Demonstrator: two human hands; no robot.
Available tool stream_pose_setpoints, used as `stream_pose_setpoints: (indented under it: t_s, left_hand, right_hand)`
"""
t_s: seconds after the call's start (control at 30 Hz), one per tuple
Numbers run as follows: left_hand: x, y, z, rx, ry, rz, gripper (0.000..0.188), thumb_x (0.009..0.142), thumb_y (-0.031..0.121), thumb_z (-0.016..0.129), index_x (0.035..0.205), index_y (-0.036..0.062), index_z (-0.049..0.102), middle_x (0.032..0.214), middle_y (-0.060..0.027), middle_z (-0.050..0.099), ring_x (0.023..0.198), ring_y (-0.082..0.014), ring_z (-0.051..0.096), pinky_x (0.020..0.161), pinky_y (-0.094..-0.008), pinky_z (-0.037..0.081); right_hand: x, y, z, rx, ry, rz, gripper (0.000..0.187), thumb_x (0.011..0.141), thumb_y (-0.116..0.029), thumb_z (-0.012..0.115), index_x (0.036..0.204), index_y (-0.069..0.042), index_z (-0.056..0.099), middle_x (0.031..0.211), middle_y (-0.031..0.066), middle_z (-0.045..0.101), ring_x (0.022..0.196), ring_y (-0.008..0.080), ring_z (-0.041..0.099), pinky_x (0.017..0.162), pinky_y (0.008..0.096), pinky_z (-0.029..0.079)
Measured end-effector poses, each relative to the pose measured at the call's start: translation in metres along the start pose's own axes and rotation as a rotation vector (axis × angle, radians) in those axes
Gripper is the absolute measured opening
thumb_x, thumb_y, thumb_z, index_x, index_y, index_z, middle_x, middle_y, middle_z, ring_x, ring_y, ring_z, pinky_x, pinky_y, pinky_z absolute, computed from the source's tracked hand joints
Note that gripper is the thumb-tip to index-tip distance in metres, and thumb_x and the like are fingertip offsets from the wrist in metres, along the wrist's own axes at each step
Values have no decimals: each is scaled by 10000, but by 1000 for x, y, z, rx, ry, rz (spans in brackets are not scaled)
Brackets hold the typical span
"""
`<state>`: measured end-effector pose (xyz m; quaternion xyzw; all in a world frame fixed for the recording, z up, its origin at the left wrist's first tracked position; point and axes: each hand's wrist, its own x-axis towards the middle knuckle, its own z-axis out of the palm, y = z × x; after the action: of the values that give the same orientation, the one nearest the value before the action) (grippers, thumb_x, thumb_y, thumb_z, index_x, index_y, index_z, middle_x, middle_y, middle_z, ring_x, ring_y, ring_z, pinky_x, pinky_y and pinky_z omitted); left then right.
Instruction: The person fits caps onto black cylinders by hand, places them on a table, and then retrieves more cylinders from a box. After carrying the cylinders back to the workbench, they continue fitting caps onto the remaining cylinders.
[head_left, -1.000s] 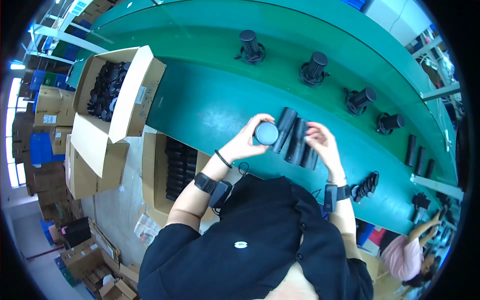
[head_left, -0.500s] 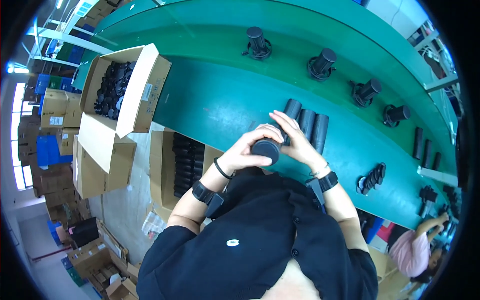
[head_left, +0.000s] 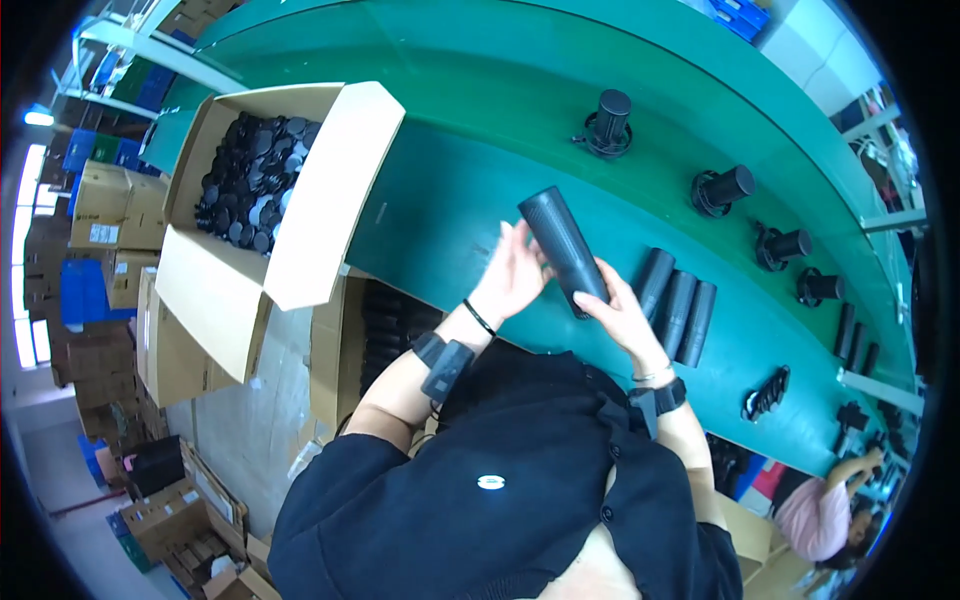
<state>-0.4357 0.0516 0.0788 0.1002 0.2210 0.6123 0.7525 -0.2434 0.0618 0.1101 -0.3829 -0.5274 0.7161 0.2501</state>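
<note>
A black cylindrical tube (head_left: 562, 245) is held tilted above the green bench. My right hand (head_left: 625, 318) grips its lower end, the thumb lying across the near side. Beside the tube's upper part, my left hand (head_left: 513, 275) is open with its fingers spread. Some of its fingertips reach close to the tube's side; whether they touch it I cannot tell. Just right of my right hand, three similar black tubes (head_left: 680, 305) lie side by side on the bench. A short row of small black discs (head_left: 767, 394) rests farther right.
An open carton (head_left: 335, 200) full of round black discs stands at the left. Below it, another carton (head_left: 338, 340) holds dark tubes. Several black microphone-like units in ring mounts (head_left: 607, 128) line the far side of the bench. A person in pink (head_left: 815, 515) works at the far right.
The tube has turned from end-on to showing its full side. My left hand has let go and opened, while the right has taken hold of the lower end. The view has shifted leftward.
</note>
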Motion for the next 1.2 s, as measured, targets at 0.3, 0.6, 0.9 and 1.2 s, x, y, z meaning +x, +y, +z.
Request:
stream_pose_setpoints:
  t_s: [0.3,0.6,0.9,1.2]
  left_hand:
    - [134,51,-58,688,387,-20,527,757,105,742,1154,26,406,993,-117,550,878,-250,599,717,-422,534]
    - [293,122,-117,1741,730,49,791,649,230,793,1256,24,330,1117,-244,564,1001,-367,609,812,-427,527]
    - [255,44,-59,2111,415,710,572,729,204,740,1208,74,456,1095,-190,537,1051,-350,492,874,-443,420]
    - [145,-127,-42,861,-191,-611,843,795,318,755,1402,-3,266,1261,-167,471,1152,-249,494,968,-382,424]
  right_hand:
    - [-8,33,-21,-503,266,-9,435,846,-180,685,1242,-53,557,1077,84,586,959,150,559,779,286,480]
    - [-113,76,-70,-404,636,292,304,864,-96,636,1146,11,595,827,32,633,780,100,570,719,260,469]
    - [-95,88,-83,-394,625,309,329,854,-108,647,1146,32,588,810,49,650,766,109,579,732,274,480]
    - [-23,90,-66,-636,529,259,760,801,-127,680,1442,-49,278,1168,192,538,1003,290,578,867,329,483]
